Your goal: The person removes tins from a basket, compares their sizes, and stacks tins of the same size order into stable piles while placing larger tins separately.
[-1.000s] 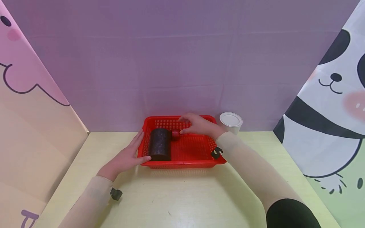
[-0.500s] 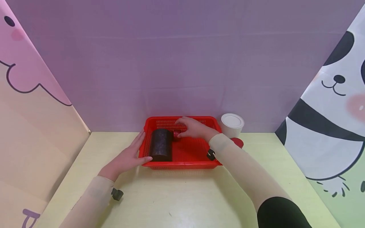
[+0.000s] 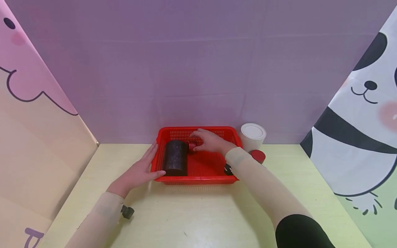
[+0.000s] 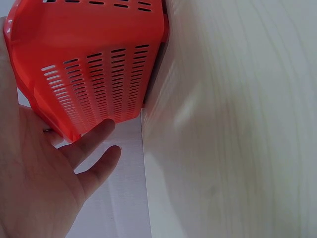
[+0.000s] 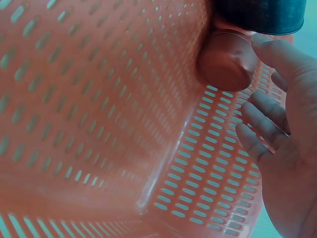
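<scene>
Inside the red plastic basket (image 3: 201, 178) a dark cylindrical canister (image 3: 175, 157) lies on its side at the left. A small red cylindrical container (image 3: 192, 146) sits just right of it, its kind unclear. My left hand (image 3: 139, 170) rests along the basket's left side, fingers straight, thumb over the front rim. In the left wrist view, fingers (image 4: 94, 139) lie against the perforated outer wall. My right hand (image 3: 211, 140) reaches into the basket. In the right wrist view its thumb is at the edge of the small container (image 5: 228, 62), while the other fingers are spread loosely beside it.
A white lidded tub (image 3: 253, 136) stands right of the basket against the purple backdrop (image 3: 198, 69). A round red-topped object (image 3: 258, 156), partly hidden by my right forearm, is in front of it. Pale wooden table (image 3: 198, 213) extends towards me.
My right hand has moved slightly left and down towards the small red container. The red-topped object has come into view beside my forearm. My left hand has stayed at the basket.
</scene>
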`<state>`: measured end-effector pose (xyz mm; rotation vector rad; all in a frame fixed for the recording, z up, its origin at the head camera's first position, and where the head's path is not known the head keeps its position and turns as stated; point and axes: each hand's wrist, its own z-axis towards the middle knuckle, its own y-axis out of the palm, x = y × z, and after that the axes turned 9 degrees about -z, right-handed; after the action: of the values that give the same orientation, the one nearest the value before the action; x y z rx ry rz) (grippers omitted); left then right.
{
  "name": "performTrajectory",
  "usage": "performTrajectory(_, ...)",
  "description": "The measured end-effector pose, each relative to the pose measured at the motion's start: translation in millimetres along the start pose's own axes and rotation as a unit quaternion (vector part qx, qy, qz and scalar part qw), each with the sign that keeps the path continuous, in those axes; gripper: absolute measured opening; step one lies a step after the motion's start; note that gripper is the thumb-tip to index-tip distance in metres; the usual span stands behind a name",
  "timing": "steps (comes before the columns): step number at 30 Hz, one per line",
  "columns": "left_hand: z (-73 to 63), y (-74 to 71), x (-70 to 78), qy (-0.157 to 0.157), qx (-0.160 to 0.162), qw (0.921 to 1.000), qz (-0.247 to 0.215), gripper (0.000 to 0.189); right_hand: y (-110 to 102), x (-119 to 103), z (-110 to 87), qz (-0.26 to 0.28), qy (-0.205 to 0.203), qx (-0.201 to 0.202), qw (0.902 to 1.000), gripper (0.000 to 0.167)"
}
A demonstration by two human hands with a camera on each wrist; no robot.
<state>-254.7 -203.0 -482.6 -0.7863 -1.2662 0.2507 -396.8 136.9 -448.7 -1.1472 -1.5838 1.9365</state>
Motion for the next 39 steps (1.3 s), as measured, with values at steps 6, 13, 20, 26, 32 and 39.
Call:
performTrajectory(6,0.4,-1.5,-2.1,0.001,0.003,1.0000,0.002,0.122,2.5,-0.7,1.2,0.007,0.004,-0.003,1.0000,0.073)
performTrajectory(13,-1.1,-2.5,-2.3,-0.001,0.003,1.0000,0.005,0.122,7.9,-0.2,2.2,0.013,0.003,-0.020,0.9997,0.078)
performTrajectory(20,-2.0,-2.3,-1.8,-0.004,0.004,1.0000,0.004,0.123,9.7,-1.8,2.0,0.015,-0.002,-0.032,0.9994,0.072)
performTrajectory(26,-2.4,-1.7,-2.2,-0.004,0.004,1.0000,0.003,0.124,10.3,-0.8,1.5,0.026,0.002,-0.039,0.9989,0.071)
performTrajectory(32,-2.0,-1.2,-3.5,0.001,0.003,1.0000,0.002,0.123,12.4,3.5,2.4,0.011,0.007,-0.058,0.9982,0.072)
performTrajectory(39,-2.3,-2.0,-2.5,0.001,0.003,1.0000,0.003,0.122,11.7,3.7,2.2,0.009,0.003,-0.068,0.9976,0.071)
